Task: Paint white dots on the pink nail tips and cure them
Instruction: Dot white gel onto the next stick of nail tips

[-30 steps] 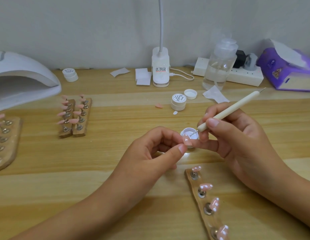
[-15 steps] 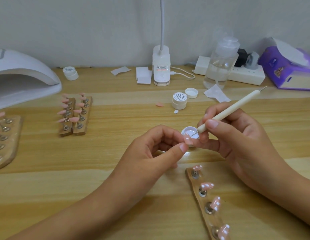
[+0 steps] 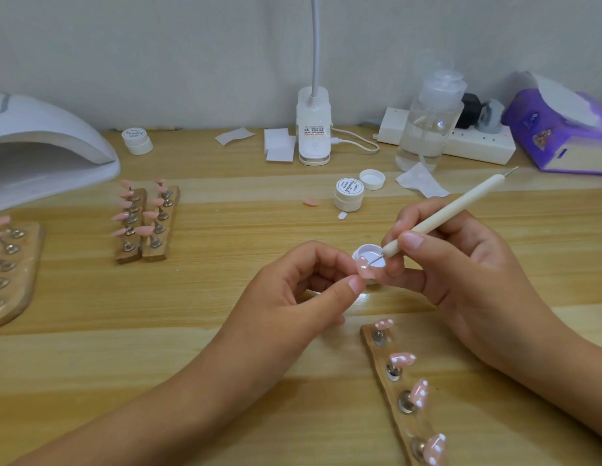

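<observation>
Left hand [image 3: 293,297] on half-hidden nail tip [image 3: 364,270], right hand [image 3: 467,280] on pen [image 3: 444,213]

Plain grey-white wall [image 3: 192,45] behind light wooden desk [image 3: 91,348]; white gooseneck lamp [image 3: 313,136] at back edge

**A light wooden desk, loaded from edge to edge**

The desk [image 3: 124,314] is pale striped wood. At its left stands a white curing lamp [image 3: 40,156]. A curved wooden holder [image 3: 13,280] lies before it, and two short holders [image 3: 146,230] of plain pink tips [image 3: 126,195] lie side by side.

Along the back – a small white jar [image 3: 137,141], paper scraps [image 3: 234,136], a lamp base [image 3: 313,139], a clear bottle [image 3: 427,129], a power strip [image 3: 478,146] and a purple tissue pack [image 3: 562,136].

Mid-desk sit a lidded jar [image 3: 348,195], a loose lid [image 3: 372,179], one loose pink tip [image 3: 310,202] and an open white pot [image 3: 367,253]. At the front right lies a wooden strip [image 3: 388,388] carrying dotted tips [image 3: 403,358].
</observation>
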Motion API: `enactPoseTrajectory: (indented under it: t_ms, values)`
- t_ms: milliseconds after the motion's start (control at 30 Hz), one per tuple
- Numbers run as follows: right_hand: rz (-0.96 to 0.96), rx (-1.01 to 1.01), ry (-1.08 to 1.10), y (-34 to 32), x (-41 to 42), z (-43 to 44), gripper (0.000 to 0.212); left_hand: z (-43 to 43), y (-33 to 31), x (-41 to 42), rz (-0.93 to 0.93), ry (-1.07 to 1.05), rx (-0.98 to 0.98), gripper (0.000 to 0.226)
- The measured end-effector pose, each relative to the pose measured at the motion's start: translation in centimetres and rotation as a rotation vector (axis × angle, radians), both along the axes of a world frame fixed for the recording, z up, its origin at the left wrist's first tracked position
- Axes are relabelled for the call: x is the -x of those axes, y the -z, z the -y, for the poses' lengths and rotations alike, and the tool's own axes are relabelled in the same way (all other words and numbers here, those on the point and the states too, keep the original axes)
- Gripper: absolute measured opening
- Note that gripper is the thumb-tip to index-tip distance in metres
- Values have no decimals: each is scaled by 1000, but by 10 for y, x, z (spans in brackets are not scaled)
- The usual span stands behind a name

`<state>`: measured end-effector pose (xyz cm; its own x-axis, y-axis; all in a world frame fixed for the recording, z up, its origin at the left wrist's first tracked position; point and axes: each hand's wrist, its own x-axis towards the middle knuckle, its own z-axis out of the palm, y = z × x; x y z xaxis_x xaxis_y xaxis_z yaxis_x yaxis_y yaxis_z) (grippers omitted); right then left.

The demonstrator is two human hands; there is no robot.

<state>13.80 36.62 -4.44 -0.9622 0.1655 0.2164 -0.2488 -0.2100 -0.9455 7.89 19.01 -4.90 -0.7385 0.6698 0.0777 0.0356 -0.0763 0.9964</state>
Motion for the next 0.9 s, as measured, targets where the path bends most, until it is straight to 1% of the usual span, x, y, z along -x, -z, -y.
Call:
enactPoseTrajectory:
  t_ms: [67, 167, 267, 433, 600, 700, 900]
  values:
    - [-2, 10, 5, 0, 0, 0, 10, 0, 0, 0, -2, -1, -1, 8]
    - [2, 8, 11, 0, 0, 0, 6, 0, 0, 0, -7, 3, -2, 9]
    - [5, 6, 7, 0, 0, 0, 10, 0, 0, 0, -11, 7, -5, 10]
    - [-2, 17, -5, 0, 0, 0, 6, 0, 1, 0, -9, 9, -5, 7]
    - [4, 15, -6, 0, 0, 0, 11, 0, 1, 1, -9, 8, -4, 7]
    - [1, 25, -17, 0, 0, 0, 7, 0, 1, 1, -12, 6, -2, 8]
    - [13, 22, -8, -1, 0, 0, 10, 0, 2, 1, -11, 4, -3, 9]
